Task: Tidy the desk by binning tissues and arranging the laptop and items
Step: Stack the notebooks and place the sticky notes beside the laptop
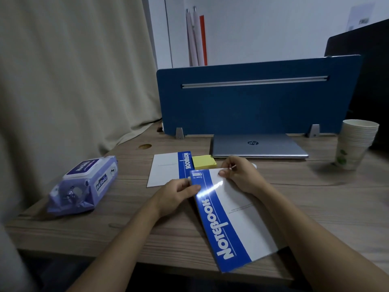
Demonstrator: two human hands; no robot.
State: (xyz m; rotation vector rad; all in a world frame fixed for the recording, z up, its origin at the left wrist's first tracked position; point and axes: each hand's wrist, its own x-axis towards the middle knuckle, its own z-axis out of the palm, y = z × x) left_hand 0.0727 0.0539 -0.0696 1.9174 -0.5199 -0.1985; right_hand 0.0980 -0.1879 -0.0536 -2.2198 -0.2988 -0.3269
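Note:
A blue-and-white notebook [233, 220] lies slanted at the desk's front edge, its near corner past the edge. My left hand [174, 197] pinches its far left corner and my right hand [237, 175] grips its far right corner. A second, matching notebook [166, 169] lies flat just beyond, partly under the first. A yellow sticky-note pad [203, 162] sits beside it. The shut silver laptop [259, 146] rests against the blue divider. A purple pack of wet wipes [84, 184] lies at the left.
A blue divider panel [252, 102] stands along the back of the wooden desk [315, 197]. A stack of paper cups [353, 144] stands at the right. A beige curtain [73, 70] hangs at the left. Something small and white peeks out behind my right hand.

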